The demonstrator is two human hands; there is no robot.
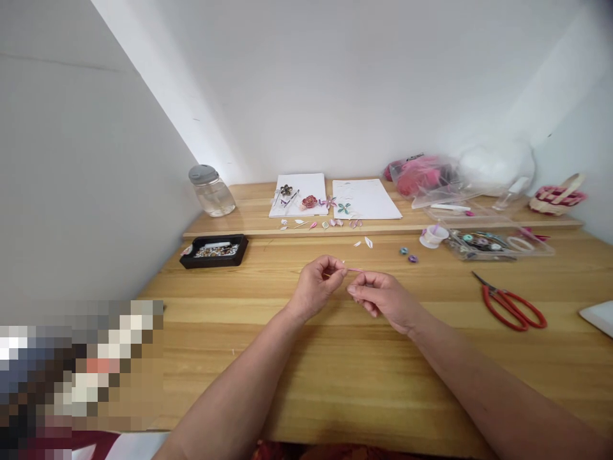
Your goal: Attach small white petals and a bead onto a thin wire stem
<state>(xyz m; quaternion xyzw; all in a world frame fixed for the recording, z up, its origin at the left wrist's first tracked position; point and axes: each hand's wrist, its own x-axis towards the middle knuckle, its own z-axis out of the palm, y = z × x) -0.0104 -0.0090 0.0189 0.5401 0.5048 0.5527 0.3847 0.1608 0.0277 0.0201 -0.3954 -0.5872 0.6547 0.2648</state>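
Near the middle of the wooden table, my left hand (pixel 320 285) pinches a thin pinkish strand (pixel 354 269) between thumb and forefinger. The strand runs right to my right hand (pixel 378 294), whose fingers are closed around its other end. Both hands are raised a little above the table and nearly touch. Beyond them lie two small white petal shapes (pixel 368 242). Two small spools (pixel 412 259), one purple and one blue, sit to the right of these. A white spool (pixel 433 237) with purple thread stands farther right.
Red-handled scissors (pixel 512 308) lie at the right. A black tray (pixel 214 251) of beads and a lidded jar (pixel 212 190) are at the left. A clear box (pixel 498 243), papers (pixel 366 198) with flower pieces, plastic bags (pixel 421 174) and a basket (pixel 557 195) stand toward the back.
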